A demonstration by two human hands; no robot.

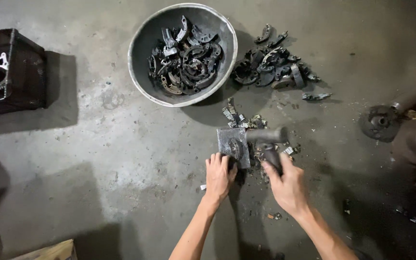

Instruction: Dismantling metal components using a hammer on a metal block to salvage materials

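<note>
A curved metal part (235,148) is steadied on the steel block (227,139) by the left hand (217,175), fingers pressed down, while a hammer (267,139) is gripped closed in the right hand (289,185), its head over the block.

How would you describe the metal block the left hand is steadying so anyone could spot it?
Start at the big round basin of curved parts; go down toward the hands. The block is a flat grey square slab on the floor, under the hammer, unlike the curved scraps around it.

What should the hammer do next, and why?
Probably come straight down onto the curved metal piece. The left hand steadies that piece on the square metal block, and the right hand holds the hammer just beside it, head level with the block.
</note>
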